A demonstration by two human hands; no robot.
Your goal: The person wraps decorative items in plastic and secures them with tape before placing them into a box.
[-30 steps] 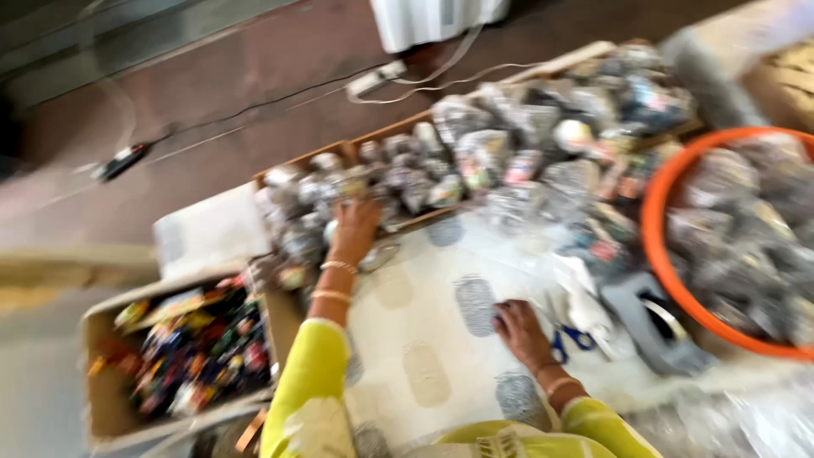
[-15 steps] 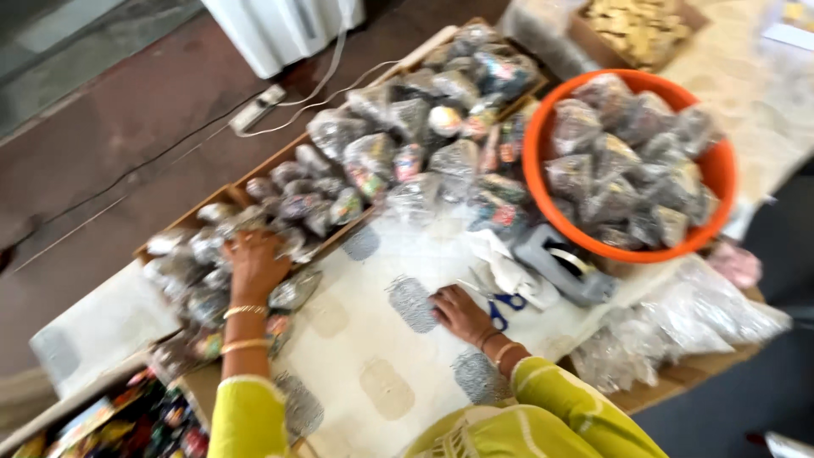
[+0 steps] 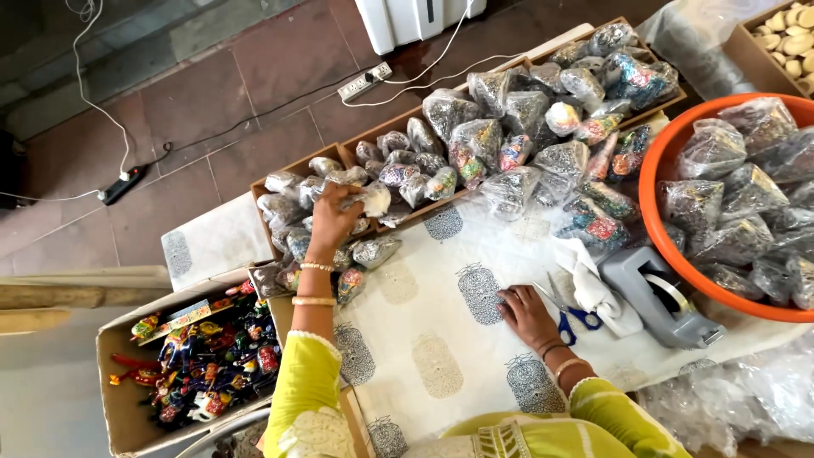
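Observation:
My left hand [image 3: 332, 219] reaches out over a cardboard tray [image 3: 270, 170] of small clear packets and its fingers are closed around one packet [image 3: 366, 200] at the tray's front. My right hand [image 3: 527, 312] rests flat, fingers apart, on the white patterned cloth [image 3: 441, 339] covering the table. Blue-handled scissors [image 3: 570, 312] lie just right of that hand, touching a crumpled white cloth [image 3: 598, 288]. Both arms wear yellow-green sleeves and bangles.
A grey tape dispenser [image 3: 661, 297] sits by an orange tub [image 3: 657, 182] full of packets. A second packet tray [image 3: 543, 119] runs along the back. A box of colourful toys [image 3: 199, 356] stands at lower left. Power strips and cables cross the floor [image 3: 212, 76]. Clear bags [image 3: 729, 399] pile at lower right.
The view has swung and steadied. My left hand stays in the packet tray, now gripping a packet. My right hand remains on the cloth beside the scissors.

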